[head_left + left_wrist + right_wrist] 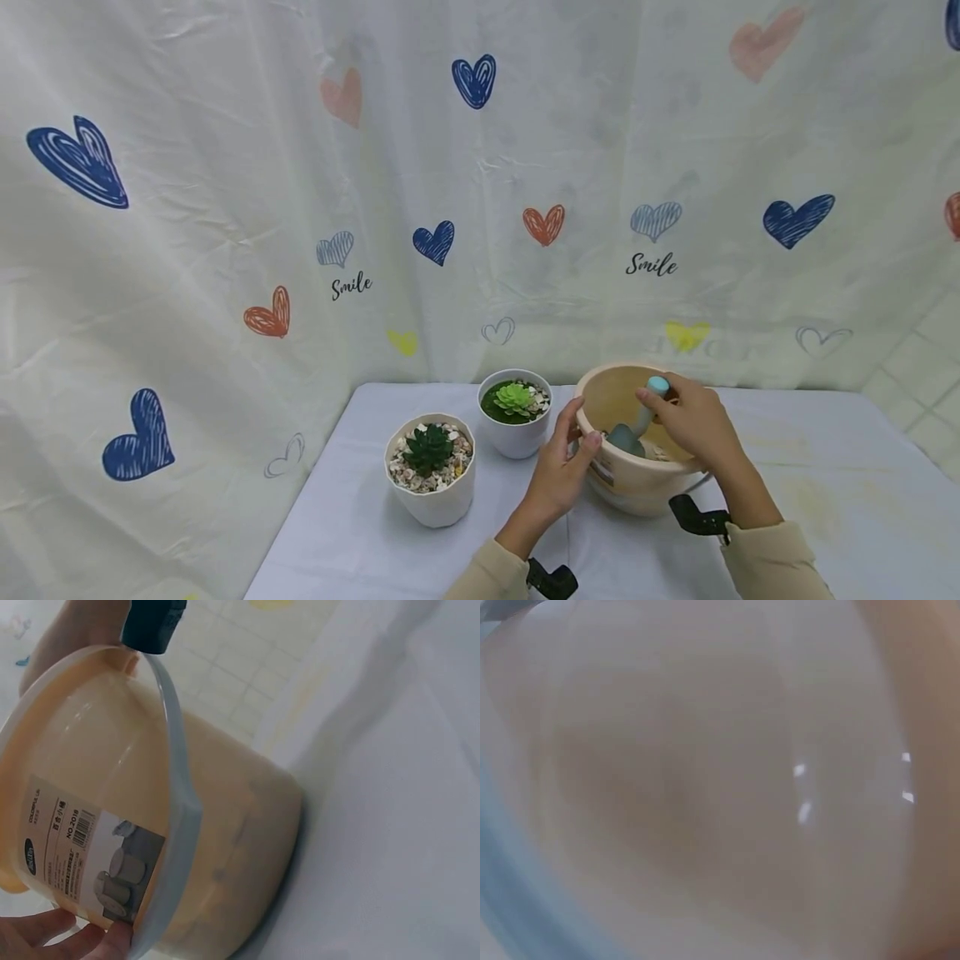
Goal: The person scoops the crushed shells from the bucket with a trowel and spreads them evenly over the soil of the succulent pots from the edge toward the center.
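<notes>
A cream plastic bucket stands at the right of the white-covered table. My left hand holds its left side, thumb by the near rim; in the left wrist view, fingertips press the outer wall beneath a printed label. My right hand grips the handle of a small garden trowel, its grey-green blade tilted down inside the bucket. Pale material shows low inside. Against the wall hangs the bucket's grey-blue carrying handle. The right wrist view holds mostly blurred bucket wall.
Left of the bucket stands a white pot with a dark green succulent and pebbles. Behind it, close to the bucket, is another white pot with a light green succulent. A heart-printed curtain hangs behind the table.
</notes>
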{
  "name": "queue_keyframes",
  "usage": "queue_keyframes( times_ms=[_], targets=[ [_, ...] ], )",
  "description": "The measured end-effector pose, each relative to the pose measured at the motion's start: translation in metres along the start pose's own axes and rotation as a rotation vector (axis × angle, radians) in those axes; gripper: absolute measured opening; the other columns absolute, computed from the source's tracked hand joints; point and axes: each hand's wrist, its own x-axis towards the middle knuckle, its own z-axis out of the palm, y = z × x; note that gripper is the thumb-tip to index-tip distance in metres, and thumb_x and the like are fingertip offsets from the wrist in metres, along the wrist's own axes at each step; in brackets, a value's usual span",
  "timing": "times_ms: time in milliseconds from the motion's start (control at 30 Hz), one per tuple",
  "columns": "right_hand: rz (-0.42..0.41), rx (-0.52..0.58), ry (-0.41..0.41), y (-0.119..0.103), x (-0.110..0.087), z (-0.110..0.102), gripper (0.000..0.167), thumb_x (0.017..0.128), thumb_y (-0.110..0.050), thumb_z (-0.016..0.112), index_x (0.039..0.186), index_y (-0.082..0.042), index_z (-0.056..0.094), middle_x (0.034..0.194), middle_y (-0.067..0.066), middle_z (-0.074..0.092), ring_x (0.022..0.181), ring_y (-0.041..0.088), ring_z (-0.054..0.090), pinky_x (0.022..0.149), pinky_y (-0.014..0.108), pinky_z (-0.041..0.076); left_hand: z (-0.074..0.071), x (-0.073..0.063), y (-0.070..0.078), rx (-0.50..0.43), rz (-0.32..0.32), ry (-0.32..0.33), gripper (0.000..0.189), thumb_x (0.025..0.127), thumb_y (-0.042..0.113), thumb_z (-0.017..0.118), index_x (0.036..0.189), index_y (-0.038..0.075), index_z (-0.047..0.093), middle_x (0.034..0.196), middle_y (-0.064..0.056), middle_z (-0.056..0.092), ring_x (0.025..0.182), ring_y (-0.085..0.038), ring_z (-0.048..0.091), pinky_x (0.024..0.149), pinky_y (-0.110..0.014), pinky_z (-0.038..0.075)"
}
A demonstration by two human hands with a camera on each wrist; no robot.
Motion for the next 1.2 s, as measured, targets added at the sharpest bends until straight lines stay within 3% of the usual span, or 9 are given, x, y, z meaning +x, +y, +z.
queue_keyframes(
  times_ms=[467,600,800,1200],
  targets=[
    [0.029,0.087,-0.107,0.002,0.0019,-0.0049,0.045,0.107,-0.043,0.051,0.107,0.001,0.061,0.106,0.023,0.07,0.09,0.033,0.076,0.077,0.048,0.059,-0.0014,0.0005,-0.0045,0.019,0.028,-0.006,0.057,0.107,0.05,0.045,0.159,0.043,0.024,0.162,-0.007,0.043,0.142,-0.019,0.05,0.111,-0.055,0.046],
    [0.038,0.103,-0.127,0.001,0.0026,-0.0061,0.041,0.107,-0.039,0.052,0.109,0.001,0.061,0.107,0.023,0.07,0.091,0.033,0.076,0.078,0.047,0.06,-0.0003,0.0016,-0.0039,0.035,0.039,-0.008,0.057,0.107,0.05,0.044,0.159,0.043,0.023,0.161,-0.004,0.044,0.14,-0.015,0.05,0.114,-0.055,0.042],
    [0.043,0.122,-0.136,0.0004,0.0034,-0.0077,0.039,0.107,-0.036,0.052,0.107,0.001,0.061,0.105,0.022,0.069,0.091,0.032,0.075,0.079,0.047,0.06,-0.0002,0.0028,-0.0026,0.062,0.032,-0.008,0.055,0.108,0.048,0.044,0.158,0.048,0.021,0.16,0.0,0.044,0.141,-0.016,0.05,0.11,-0.048,0.047],
    [0.048,0.135,-0.152,0.0035,0.0036,-0.0055,0.038,0.108,-0.034,0.05,0.117,0.002,0.057,0.11,0.023,0.067,0.094,0.031,0.073,0.08,0.047,0.061,0.0019,0.0011,-0.0066,0.075,0.05,0.005,0.057,0.107,0.051,0.042,0.16,0.042,0.022,0.159,-0.008,0.047,0.141,-0.017,0.051,0.11,-0.054,0.047]
  ],
)
